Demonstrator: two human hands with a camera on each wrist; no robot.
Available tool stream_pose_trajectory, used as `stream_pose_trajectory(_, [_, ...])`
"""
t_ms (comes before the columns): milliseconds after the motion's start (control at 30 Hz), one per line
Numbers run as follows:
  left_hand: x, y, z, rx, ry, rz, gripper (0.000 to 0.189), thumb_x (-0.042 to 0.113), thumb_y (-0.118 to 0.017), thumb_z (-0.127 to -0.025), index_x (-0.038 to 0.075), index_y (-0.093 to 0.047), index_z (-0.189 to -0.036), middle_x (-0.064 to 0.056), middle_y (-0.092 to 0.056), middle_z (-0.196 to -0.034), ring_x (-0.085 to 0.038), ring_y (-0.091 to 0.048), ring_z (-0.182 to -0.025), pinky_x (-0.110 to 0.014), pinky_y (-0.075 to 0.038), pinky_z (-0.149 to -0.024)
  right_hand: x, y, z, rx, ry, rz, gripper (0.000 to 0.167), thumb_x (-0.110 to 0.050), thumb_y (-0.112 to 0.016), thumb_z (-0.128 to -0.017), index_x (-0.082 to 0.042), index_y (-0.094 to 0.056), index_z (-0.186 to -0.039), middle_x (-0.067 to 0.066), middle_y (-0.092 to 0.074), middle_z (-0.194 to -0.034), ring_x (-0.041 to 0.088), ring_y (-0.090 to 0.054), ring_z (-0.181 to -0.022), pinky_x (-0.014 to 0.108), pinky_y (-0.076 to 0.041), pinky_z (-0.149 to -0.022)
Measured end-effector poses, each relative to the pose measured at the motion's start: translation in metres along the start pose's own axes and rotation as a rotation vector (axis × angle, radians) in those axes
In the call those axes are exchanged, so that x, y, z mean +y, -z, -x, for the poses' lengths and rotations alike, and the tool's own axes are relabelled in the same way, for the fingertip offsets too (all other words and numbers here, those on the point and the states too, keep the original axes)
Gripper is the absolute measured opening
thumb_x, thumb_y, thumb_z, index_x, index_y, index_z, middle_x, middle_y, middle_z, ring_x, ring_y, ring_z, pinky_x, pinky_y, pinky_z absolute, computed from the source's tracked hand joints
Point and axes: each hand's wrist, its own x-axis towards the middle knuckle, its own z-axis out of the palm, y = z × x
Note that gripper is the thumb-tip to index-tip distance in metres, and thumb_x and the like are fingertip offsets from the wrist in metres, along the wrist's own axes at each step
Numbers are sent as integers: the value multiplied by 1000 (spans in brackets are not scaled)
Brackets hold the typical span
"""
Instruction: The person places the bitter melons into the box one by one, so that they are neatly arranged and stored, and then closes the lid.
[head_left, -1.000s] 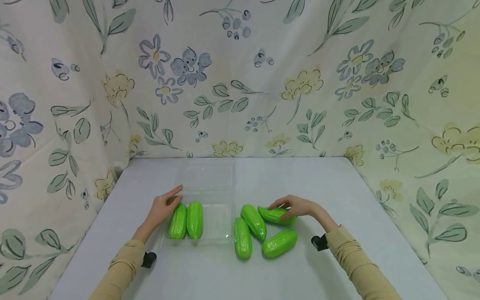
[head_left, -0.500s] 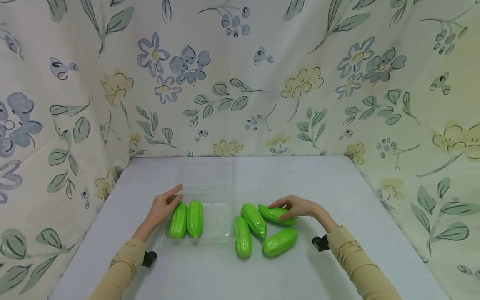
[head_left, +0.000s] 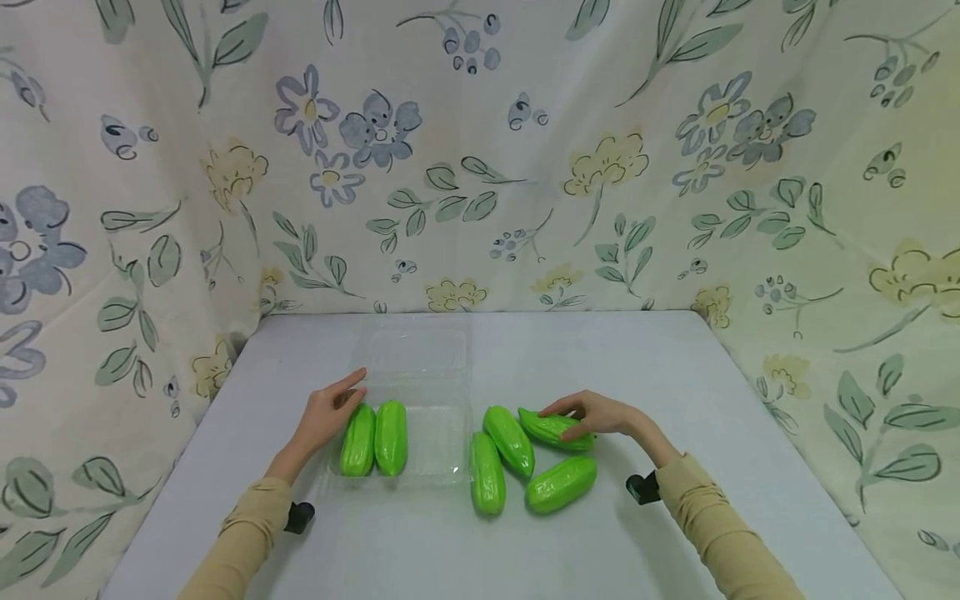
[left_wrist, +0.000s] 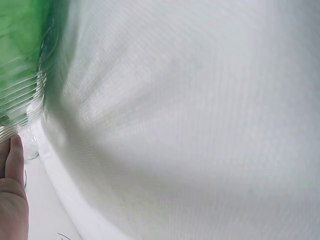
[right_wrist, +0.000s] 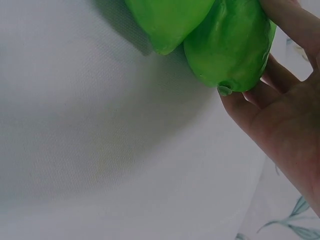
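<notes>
A clear plastic clamshell box [head_left: 438,442] lies open on the table, its lid [head_left: 416,350] folded back. Two glossy green gourds [head_left: 391,438] lie side by side in its left part. At the box's left edge, my left hand [head_left: 324,414] rests with index finger extended; in the left wrist view, its fingers [left_wrist: 15,162] touch the ridged plastic wall. My right hand [head_left: 596,412] holds another green gourd [head_left: 542,426] on the table, thumb on one side and fingers on the other, also seen in the right wrist view, where the held gourd [right_wrist: 227,47] shows its stem end.
Right of the box lie several loose gourds: one upright along its edge [head_left: 487,475], one slanted [head_left: 508,440], one nearest the front [head_left: 561,485]. The white table [head_left: 420,550] ends at a floral curtain [head_left: 480,208] behind and at the sides.
Almost nothing differs. Both hands keep their places, the right one still on its gourd; the whole head view has shifted very slightly.
</notes>
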Motion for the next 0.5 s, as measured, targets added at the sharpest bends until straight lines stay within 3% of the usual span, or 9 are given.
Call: stream_pose_trajectory(500, [2,0,-1,-6,14,1,44,24,-56,-97,5,-51,-136,-13,-56,-134,-30,-65,-106,-47,-51,-87,1,-1,1,7,-6,-30,45,-16,-69,-87,-11,-58,-131,16,-51,-139,40,-45,-128,55,-37,-105])
